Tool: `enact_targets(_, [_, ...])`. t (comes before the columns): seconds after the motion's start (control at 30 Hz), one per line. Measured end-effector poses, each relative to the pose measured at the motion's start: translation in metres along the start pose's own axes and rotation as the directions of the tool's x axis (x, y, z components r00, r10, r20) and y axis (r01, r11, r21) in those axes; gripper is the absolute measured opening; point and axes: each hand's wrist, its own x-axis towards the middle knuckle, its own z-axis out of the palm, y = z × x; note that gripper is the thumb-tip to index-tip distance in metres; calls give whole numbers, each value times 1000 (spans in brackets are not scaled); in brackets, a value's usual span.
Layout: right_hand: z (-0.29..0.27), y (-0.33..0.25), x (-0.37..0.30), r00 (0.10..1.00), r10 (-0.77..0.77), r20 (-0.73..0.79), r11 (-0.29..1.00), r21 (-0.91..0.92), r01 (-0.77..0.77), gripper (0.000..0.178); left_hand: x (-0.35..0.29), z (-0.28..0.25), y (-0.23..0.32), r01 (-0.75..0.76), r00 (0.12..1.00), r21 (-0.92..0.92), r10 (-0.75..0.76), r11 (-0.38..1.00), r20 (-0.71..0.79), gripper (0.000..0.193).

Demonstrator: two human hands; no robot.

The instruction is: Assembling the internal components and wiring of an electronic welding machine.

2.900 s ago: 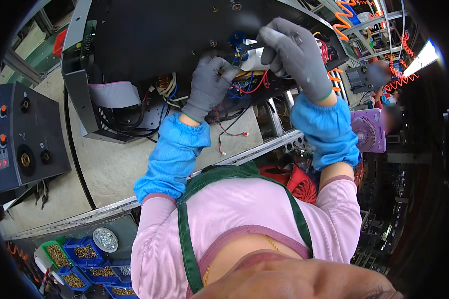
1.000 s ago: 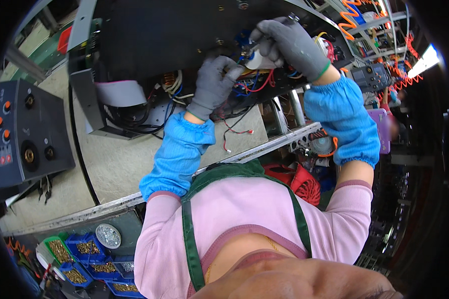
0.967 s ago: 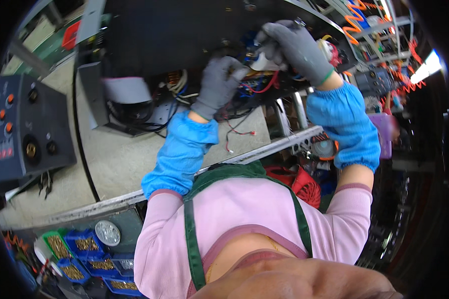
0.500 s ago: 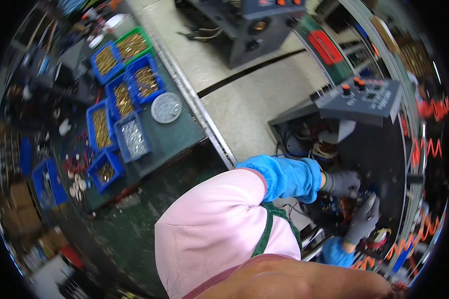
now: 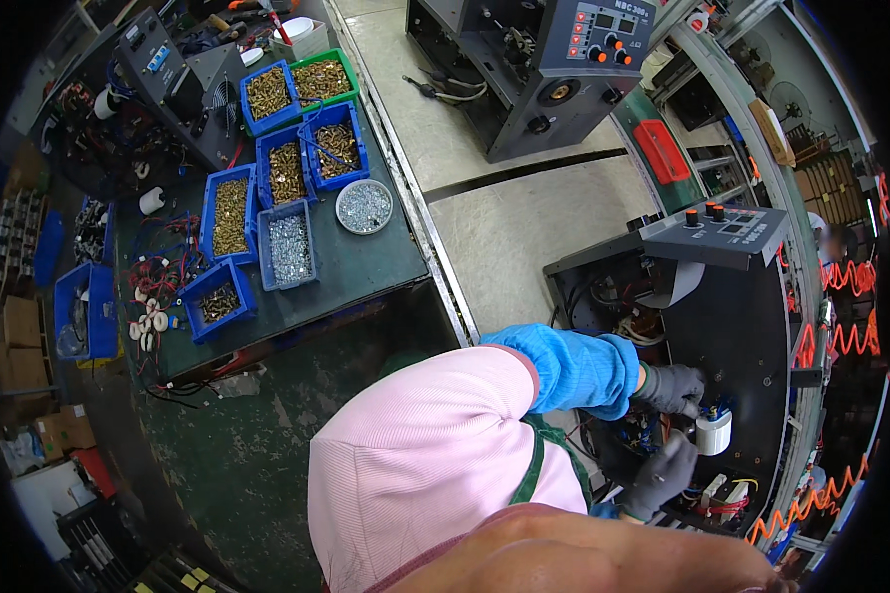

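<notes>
My left hand [image 5: 672, 388], in a grey glove below a blue sleeve cover, is inside an open dark metal machine housing [image 5: 727, 331]. Its fingers are curled beside the wires at the upper end of a silver cylindrical part [image 5: 714, 433]; what they hold is hidden. Just below, my gloved right hand [image 5: 665, 472] has its fingertips pressed together near that cylinder's left side. Nothing that I can name shows between them. Copper-coloured parts and wiring lie partly covered between the hands. A grey control panel [image 5: 717, 232] with orange-topped knobs tilts out at the housing's far end.
A second machine [image 5: 564, 89] stands farther back on the pale bench surface [image 5: 534, 212]. On the green table at left are blue bins [image 5: 229, 212] of brass fasteners, a round dish [image 5: 364, 207] of silver hardware and loose wires. Orange coiled hoses [image 5: 850, 277] hang at right.
My right hand has drawn left and down, uncovering the silver cylinder. My left hand stays in nearly the same place, its fingers curled. The whole view has shifted slightly and sharpened.
</notes>
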Motion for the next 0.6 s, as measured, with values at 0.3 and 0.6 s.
enact_targets(0.3, [-64, 17, 61, 901, 421, 107, 764, 494, -416, 29, -5, -4, 7, 32, 999, -8, -33, 999, -38, 28])
enact_targets(0.6, [-79, 45, 78, 999, 45, 28, 983, 178, -50, 18, 1, 9, 4, -161, 987, 9, 161, 987, 7, 23])
